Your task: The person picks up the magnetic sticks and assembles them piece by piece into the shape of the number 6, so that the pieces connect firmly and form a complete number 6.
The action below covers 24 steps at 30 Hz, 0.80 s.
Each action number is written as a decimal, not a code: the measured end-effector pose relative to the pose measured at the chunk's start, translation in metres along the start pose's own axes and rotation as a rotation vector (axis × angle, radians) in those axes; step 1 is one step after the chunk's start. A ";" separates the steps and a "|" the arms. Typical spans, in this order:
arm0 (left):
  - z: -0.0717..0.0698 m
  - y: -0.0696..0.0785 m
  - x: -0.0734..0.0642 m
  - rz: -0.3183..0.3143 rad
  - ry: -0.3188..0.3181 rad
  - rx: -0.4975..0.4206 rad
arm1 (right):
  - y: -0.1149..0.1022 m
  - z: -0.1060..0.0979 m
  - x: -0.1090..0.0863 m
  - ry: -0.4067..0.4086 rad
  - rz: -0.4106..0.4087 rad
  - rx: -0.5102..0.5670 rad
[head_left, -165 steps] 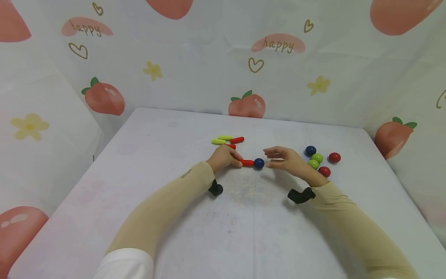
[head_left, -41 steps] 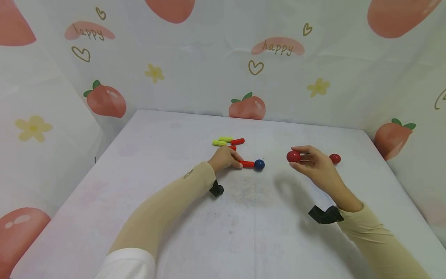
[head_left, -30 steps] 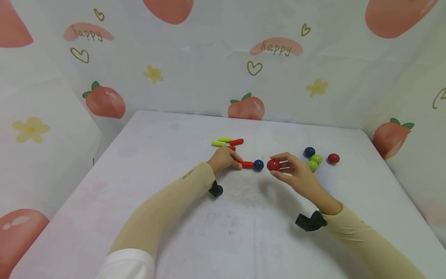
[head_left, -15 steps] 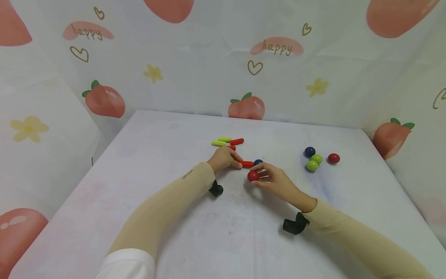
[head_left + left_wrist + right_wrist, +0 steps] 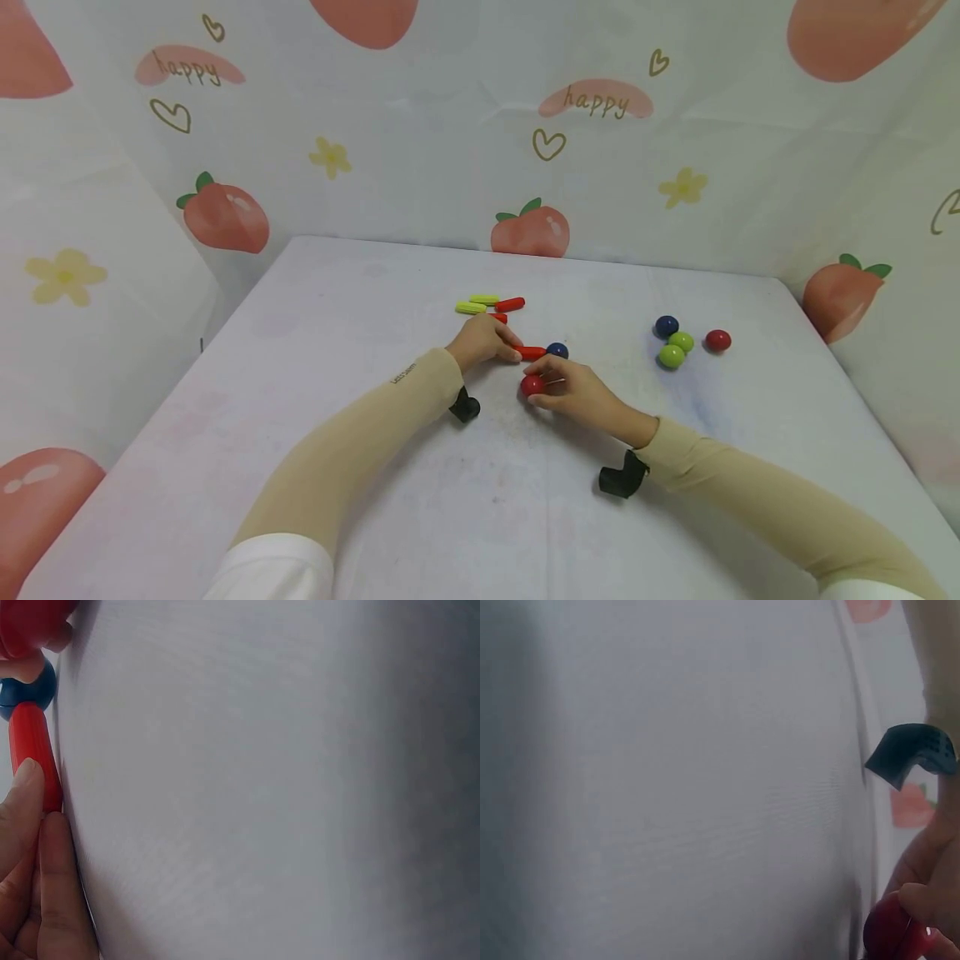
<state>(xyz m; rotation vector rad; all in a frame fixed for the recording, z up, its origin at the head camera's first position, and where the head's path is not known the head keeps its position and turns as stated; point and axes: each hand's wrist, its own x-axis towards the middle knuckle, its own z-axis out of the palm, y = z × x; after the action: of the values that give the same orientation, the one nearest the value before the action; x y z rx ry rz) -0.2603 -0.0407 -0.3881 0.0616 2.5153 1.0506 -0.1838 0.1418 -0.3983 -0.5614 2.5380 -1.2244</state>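
My left hand pinches a red stick between thumb and fingers, low over the table. At the stick's right end sits a dark blue ball, its lower part overlapped by my right fingers in the head view. In the left wrist view the blue ball meets the end of the red stick. My right hand grips a red ball just in front of the stick. That red ball shows at the lower right of the right wrist view, thumb across it.
Behind my left hand lie two yellow-green sticks and two red sticks. Farther right are a dark blue ball, two green balls and another red ball. Black wrist-camera mounts jut from both sleeves.
My right hand has picked a red ball from the group at the right and carried it left, down to the near side of the stick. My left hand stays on the stick.
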 end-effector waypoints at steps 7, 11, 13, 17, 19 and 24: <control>0.000 0.001 -0.002 0.045 0.011 0.036 | 0.001 0.000 0.001 -0.025 0.018 0.008; -0.001 0.001 -0.002 0.040 0.011 0.025 | 0.001 0.000 0.002 -0.031 0.014 0.004; -0.001 0.001 -0.002 0.039 0.010 0.021 | 0.002 0.000 0.002 -0.031 0.011 0.002; -0.001 0.000 -0.001 0.033 0.005 0.019 | 0.001 -0.001 0.002 -0.032 0.004 -0.006; -0.001 0.000 -0.001 0.027 0.004 0.019 | 0.000 -0.001 0.002 -0.033 0.002 -0.009; -0.001 0.001 -0.001 0.018 0.005 0.014 | -0.001 -0.001 0.002 -0.036 0.000 -0.006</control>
<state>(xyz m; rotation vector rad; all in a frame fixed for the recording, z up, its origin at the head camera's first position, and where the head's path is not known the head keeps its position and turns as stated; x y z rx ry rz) -0.2600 -0.0411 -0.3866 0.0855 2.5312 1.0407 -0.1854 0.1408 -0.3971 -0.5789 2.5126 -1.1965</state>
